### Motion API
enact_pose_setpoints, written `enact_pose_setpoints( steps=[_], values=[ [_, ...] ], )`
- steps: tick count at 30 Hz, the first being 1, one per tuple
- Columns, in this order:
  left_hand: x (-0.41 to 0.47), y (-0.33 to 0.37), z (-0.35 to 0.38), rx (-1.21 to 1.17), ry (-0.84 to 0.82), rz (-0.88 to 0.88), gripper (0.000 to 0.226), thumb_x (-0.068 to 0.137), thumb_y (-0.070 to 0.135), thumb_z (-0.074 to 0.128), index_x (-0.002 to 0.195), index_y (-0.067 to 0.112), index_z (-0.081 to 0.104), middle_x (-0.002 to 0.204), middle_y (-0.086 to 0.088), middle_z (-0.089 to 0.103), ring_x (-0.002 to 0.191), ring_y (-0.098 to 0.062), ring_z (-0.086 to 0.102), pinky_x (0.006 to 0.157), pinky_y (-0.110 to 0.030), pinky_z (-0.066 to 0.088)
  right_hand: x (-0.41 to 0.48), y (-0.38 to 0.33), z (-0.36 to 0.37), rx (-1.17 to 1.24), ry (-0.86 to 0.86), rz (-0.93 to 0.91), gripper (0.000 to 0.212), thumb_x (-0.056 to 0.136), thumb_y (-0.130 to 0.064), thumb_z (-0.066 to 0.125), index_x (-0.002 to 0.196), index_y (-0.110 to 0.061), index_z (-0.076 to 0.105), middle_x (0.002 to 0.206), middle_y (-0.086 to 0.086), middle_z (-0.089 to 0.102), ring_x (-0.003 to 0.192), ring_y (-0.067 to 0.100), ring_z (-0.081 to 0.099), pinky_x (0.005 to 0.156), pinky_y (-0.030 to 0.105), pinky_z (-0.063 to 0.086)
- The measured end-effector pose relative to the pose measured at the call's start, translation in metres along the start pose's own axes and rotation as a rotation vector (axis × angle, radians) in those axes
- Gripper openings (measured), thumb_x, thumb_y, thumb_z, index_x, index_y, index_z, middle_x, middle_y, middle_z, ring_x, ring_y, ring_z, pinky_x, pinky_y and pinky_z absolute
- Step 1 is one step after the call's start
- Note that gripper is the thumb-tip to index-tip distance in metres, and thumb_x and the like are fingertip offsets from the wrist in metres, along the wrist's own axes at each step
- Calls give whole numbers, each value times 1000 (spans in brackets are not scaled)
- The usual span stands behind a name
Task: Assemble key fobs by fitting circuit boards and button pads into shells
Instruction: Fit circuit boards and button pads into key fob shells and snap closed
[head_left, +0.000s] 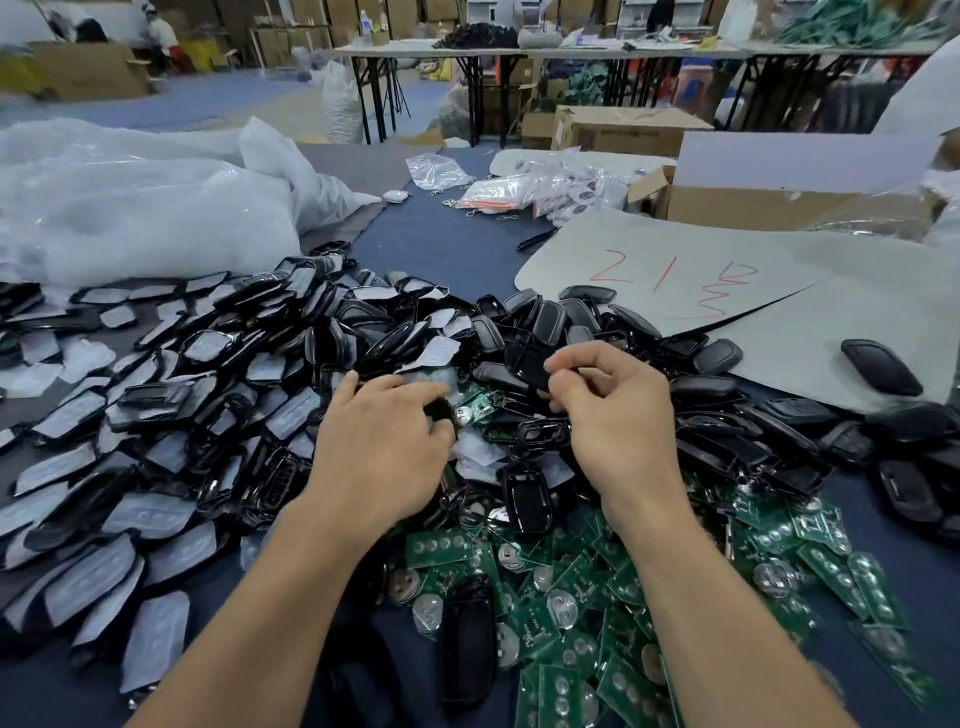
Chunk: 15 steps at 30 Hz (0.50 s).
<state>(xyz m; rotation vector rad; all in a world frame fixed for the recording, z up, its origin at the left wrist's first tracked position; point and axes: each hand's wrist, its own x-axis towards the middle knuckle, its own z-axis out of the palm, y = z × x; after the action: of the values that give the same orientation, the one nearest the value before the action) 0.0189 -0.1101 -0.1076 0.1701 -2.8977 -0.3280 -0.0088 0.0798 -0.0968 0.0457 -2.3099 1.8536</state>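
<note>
A big heap of black key fob shells (291, 338) covers the middle and left of the table, many with pale film or button pads (156, 514) facing up. Green circuit boards (571, 613) with round coin cells lie piled at the front right. My left hand (384, 447) is over the heap's middle, fingers curled round a black shell piece (441, 410) with a green board (480, 402) just beyond it. My right hand (608, 400) hovers next to it, fingertips pinching a black shell (530, 364). Much of both held pieces is hidden by my fingers.
Grey cardboard sheet (727, 291) with red writing lies at the right, more black shells (878, 366) on and beside it. White plastic bags (130, 218) fill the left rear. An open carton (753, 202) and small packets (519, 192) sit at the back. Blue table cloth (447, 244) shows between.
</note>
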Motion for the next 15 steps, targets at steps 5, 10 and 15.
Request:
enact_pose_setpoints(
  steps=[5,10,15],
  values=[
    [-8,7,-8,93,112,-110,34,91,22,60,123,25,71,112,0,73,124,-20,58,128,-43,13,-3,1,5,-41,-41,-15,32,94,-2,51,96,-34,51,66,-4,68,46,11,54,42,18,40],
    [-16,22,-14,-320,330,85,60,85,9,76,138,35,64,126,12,68,117,-7,61,104,-14,39,-5,-5,12,155,-107,55,23,93,-5,62,90,-27,57,57,2,67,48,16,56,53,28,47],
    [-12,31,-22,-1275,-9,-2,47,93,-4,67,117,36,74,109,11,80,96,-6,75,84,-19,57,-7,-12,16,386,-281,211,17,95,-5,67,82,-12,58,59,11,67,37,18,43,51,31,44]
  ],
)
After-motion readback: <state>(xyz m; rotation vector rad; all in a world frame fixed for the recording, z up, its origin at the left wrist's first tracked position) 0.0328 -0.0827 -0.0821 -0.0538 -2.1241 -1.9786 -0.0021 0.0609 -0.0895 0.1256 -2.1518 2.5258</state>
